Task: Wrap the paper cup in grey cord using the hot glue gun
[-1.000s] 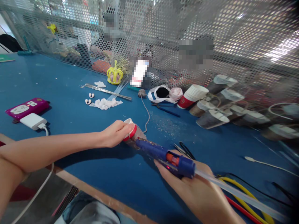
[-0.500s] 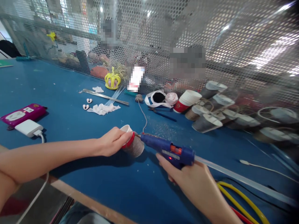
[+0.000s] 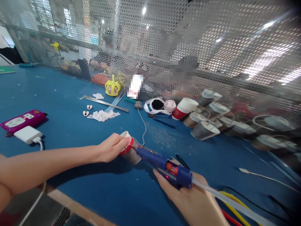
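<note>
My left hand [image 3: 114, 147] grips a paper cup [image 3: 133, 156] near its rim, tilted on its side above the table. Grey cord is wound round the cup's lower part, and a red band shows by the rim. In my right hand [image 3: 185, 197] is a blue hot glue gun [image 3: 164, 164], its red light lit and a long clear glue stick [image 3: 225, 199] sticking out at the back. The gun's nozzle meets the cup's side at the edge of the cord. A strand of cord [image 3: 144, 124] runs from the cup back to a small grey ball [image 3: 138, 105].
Several cord-wrapped cups [image 3: 204, 130] and a stack of paper cups [image 3: 185, 107] stand at the right back. Dark-handled pliers [image 3: 164, 121], white ribbon [image 3: 147, 106] and crumpled white scraps [image 3: 103, 115] lie nearer the middle. A purple power strip [image 3: 33, 116] sits left. Perforated metal mesh [image 3: 150, 47] borders the back.
The glue gun and my right hand have shifted slightly left and down in view, the nozzle staying at the cup. My left hand still holds the cup. The whole view has tilted up a little.
</note>
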Demonstrator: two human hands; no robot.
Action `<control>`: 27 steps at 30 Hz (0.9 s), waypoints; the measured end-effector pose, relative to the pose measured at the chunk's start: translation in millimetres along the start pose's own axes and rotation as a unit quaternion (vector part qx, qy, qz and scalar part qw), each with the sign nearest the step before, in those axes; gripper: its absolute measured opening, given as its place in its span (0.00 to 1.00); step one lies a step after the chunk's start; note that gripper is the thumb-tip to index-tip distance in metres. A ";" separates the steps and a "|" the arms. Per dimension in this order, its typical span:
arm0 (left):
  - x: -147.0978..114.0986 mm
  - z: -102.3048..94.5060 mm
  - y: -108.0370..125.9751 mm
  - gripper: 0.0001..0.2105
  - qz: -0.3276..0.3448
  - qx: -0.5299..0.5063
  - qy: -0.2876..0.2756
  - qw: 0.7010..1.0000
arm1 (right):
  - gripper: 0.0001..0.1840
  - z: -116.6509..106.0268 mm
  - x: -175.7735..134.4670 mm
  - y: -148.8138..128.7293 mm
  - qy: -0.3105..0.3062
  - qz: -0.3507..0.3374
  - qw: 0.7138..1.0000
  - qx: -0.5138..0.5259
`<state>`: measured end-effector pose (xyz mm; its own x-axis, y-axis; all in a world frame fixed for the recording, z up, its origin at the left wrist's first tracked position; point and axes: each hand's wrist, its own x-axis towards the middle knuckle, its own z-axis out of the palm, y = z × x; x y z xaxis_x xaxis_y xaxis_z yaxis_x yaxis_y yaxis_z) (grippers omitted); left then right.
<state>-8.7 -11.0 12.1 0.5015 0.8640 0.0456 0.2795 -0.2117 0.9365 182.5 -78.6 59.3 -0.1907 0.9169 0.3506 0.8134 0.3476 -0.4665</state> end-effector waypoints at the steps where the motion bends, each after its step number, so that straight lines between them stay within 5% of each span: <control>1: 0.1 0.2 0.9 0.20 -0.001 -0.025 -0.007 1.000 | 0.12 -0.2 -1.5 -0.6 -0.014 -0.005 1.000 -0.002; 7: 1.4 2.2 0.6 0.20 -0.022 -0.109 -0.014 0.994 | 0.11 1.6 -11.5 1.6 -0.060 -0.029 0.998 -0.007; 17: -0.4 0.6 -1.9 0.21 0.000 0.043 0.017 0.999 | 0.13 2.2 2.9 7.9 0.000 -0.009 0.999 -0.049; 27: -0.2 -0.2 -4.8 0.21 0.025 0.058 0.003 0.998 | 0.12 2.8 10.6 3.9 -0.014 0.070 0.997 0.009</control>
<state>-10.2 -10.1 7.7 0.5125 0.8534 0.0947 0.3469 -0.3067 0.8863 182.1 -67.0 58.9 -0.0919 0.9617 0.2582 0.8231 0.2193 -0.5238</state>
